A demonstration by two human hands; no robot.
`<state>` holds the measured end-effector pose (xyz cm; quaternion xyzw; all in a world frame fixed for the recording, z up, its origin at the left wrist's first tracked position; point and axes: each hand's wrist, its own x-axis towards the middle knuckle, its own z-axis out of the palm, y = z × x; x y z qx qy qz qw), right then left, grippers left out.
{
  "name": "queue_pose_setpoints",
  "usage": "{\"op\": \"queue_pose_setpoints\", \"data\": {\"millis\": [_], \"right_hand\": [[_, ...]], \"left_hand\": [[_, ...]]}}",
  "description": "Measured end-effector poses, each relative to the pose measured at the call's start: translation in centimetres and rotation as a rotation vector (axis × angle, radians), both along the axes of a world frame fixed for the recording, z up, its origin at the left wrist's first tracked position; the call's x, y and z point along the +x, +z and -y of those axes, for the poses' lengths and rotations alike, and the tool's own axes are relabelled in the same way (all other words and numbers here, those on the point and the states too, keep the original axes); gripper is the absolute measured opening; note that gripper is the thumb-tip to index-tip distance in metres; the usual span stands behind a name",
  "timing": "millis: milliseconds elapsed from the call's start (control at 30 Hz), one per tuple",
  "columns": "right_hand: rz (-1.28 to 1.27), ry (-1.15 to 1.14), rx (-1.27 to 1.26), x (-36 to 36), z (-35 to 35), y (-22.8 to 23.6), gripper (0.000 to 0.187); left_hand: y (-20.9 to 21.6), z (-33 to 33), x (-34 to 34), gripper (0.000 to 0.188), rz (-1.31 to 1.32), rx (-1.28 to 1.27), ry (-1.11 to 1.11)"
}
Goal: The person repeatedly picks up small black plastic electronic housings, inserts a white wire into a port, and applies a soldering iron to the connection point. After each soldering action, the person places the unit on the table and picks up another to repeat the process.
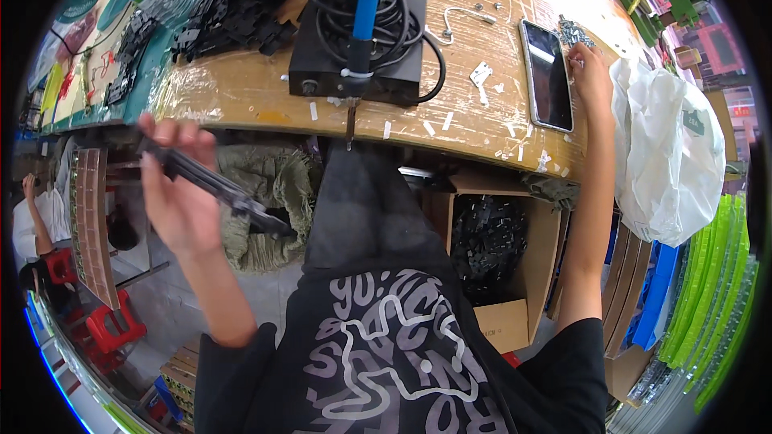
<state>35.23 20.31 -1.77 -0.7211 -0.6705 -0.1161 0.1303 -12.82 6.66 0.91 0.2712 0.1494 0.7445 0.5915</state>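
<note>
My left hand [186, 193] is closed around a long, narrow black plastic part [221, 189]. It holds the part in the air in front of the table edge, slanting down to the right. My right hand [592, 76] rests at the right of the table, fingers bent together beside a small pile of metal screws [574, 32]. What its fingertips hold, if anything, is too small to make out. A phone with a dark screen [548, 76] lies just left of that hand.
A black box [301, 72] with coiled cables and a blue upright bar [369, 0] stands mid-table, a metal tip pointing down. Black plastic parts [233, 12] heap at the back left. A white plastic bag [667, 153] hangs right. An open carton [543, 265] of black pieces sits below.
</note>
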Motion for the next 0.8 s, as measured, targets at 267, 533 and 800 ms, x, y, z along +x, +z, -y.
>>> {"op": "queue_pose_setpoints", "data": {"millis": [267,533,800], "right_hand": [[-0.09,-0.062,0.121,0.8,0.6,-0.7,0.013],[-0.634,0.142,0.244,-5.8,7.8,2.6,0.014],[-1.133,0.197,0.243,-14.8,15.2,1.7,0.013]], "left_hand": [[-3.3,4.1,4.9,0.027,-0.089,-0.47,-0.233],[-4.0,6.2,7.2,0.059,0.2,-0.511,-0.493],[-4.3,7.0,8.9,0.054,0.126,-0.382,-0.468]]}}
